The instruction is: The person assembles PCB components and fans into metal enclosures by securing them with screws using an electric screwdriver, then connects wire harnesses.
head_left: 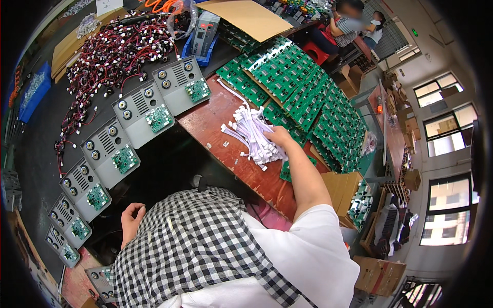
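Note:
My right hand reaches into a heap of white flat cables with small plug ends, lying on a worn red board. Its fingers are bent and pressed together on cables at the heap's right side; their tips are partly hidden. My left hand hangs low beside my checked apron, loosely curled, with nothing visible in it. To the left runs a curved row of grey metal panels, each with round fittings, vent slots and a green circuit board near one corner.
Green circuit boards are stacked in sheets at the right, beside a cardboard box. Red-black wires pile up at the far left. A grey device stands in a blue bin. Two people sit at the far right.

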`<state>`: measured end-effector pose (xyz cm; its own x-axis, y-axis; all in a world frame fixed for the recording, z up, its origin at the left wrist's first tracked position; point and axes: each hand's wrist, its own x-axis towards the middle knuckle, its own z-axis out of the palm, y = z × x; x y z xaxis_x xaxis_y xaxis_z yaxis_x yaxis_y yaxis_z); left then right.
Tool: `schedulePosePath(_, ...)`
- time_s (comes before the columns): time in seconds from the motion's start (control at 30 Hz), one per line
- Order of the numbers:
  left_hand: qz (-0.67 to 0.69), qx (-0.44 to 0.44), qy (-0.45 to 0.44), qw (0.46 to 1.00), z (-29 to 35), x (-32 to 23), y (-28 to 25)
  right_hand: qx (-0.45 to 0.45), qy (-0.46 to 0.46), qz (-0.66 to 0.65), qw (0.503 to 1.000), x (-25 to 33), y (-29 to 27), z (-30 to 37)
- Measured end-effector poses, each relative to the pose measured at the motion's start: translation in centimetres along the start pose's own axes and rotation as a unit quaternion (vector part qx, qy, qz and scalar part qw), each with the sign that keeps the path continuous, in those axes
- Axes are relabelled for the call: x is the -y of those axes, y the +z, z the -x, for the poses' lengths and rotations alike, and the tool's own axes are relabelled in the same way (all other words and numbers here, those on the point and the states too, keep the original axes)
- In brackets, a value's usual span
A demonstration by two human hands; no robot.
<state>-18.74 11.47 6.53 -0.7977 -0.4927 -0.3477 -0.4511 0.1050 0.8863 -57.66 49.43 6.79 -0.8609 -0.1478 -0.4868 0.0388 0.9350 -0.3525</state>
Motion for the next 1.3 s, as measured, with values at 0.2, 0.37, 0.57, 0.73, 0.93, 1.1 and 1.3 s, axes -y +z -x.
schedulePosePath(0.2, 0.009, 0.003, 0.008, 1.000, 0.2, 0.3, 0.0, -0.057, 0.056, 0.094, 0.992, 1.3, 0.8, -0.1)
schedulePosePath(0.37, 0.018, 0.006, 0.005, 1.000, 0.5, 0.7, -0.6, -0.078, 0.062, 0.099, 0.990, 1.7, -2.1, 1.6)
schedulePosePath(0.57, 0.021, 0.002, 0.012, 1.000, 0.3, 1.7, -0.6, -0.126, -0.042, 0.064, 0.989, 0.4, -5.8, 2.0)
schedulePosePath(0.73, 0.000, 0.008, 0.015, 1.000, 0.0, 0.0, -0.5, -0.097, -0.022, 0.191, 0.977, 0.7, -5.0, 2.8)
schedulePosePath(0.93, 0.001, 0.017, 0.019, 1.000, -0.3, -0.1, -0.7, -0.100, -0.066, -0.235, 0.965, 1.2, -8.2, 6.0)
schedulePosePath(1.1, 0.118, 0.054, -0.006, 0.992, -1.8, -0.3, -1.1, -0.046, -0.120, -0.487, 0.864, 2.2, -8.7, 8.5)
schedulePosePath(1.3, 0.143, 0.096, 0.011, 0.985, -3.9, -4.8, -1.0, -0.034, -0.140, -0.551, 0.822, 2.1, -7.8, 7.9)
